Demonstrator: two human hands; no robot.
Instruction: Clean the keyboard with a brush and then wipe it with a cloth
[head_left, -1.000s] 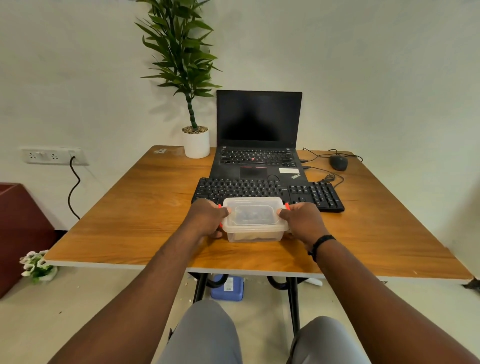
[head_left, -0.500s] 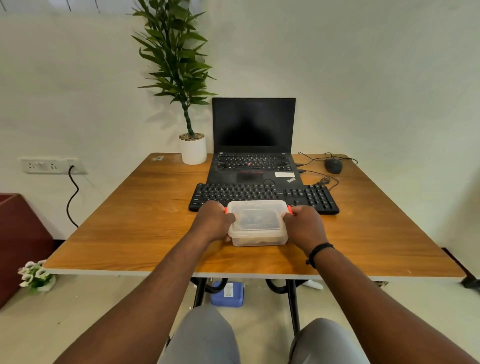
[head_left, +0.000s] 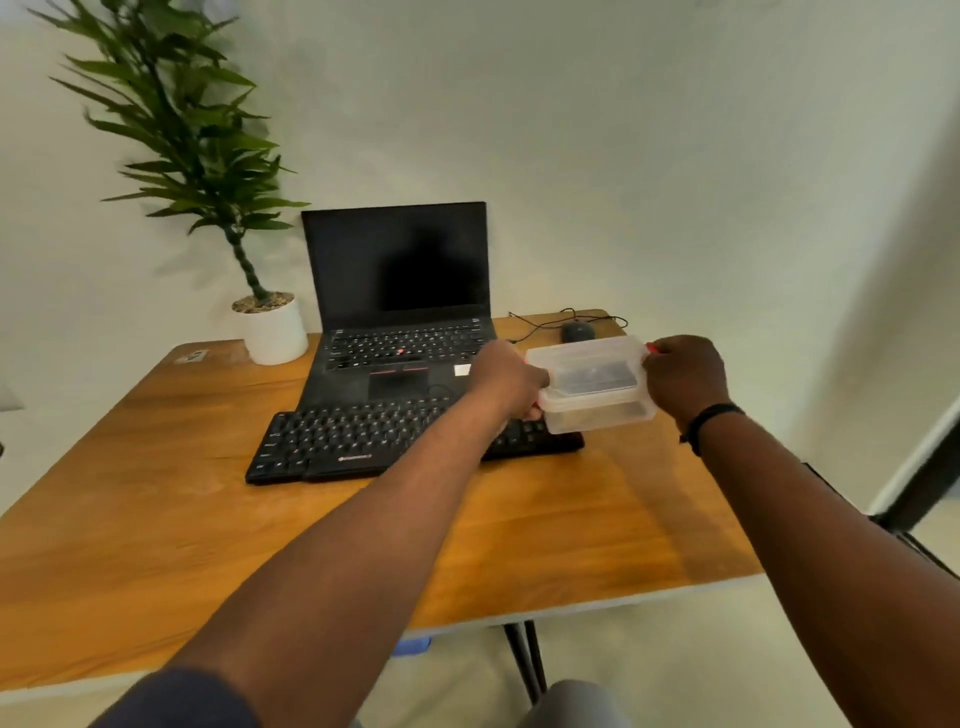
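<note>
1. The wooden tabletop (head_left: 156, 519) carries an open laptop (head_left: 400, 301).
2. The black keyboard (head_left: 363, 441) lies just in front of the laptop.
3. The clear plastic container (head_left: 592, 384) is above the keyboard's right end.
4. The left hand (head_left: 506, 379) and right hand (head_left: 685, 376) grip the container's opposite ends.

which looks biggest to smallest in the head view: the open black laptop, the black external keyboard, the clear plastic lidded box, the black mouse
1. Open black laptop
2. Black external keyboard, partly hidden by the left arm
3. Clear plastic lidded box, held above the desk and nearer the camera, so it looks inflated
4. Black mouse, farthest away
</note>
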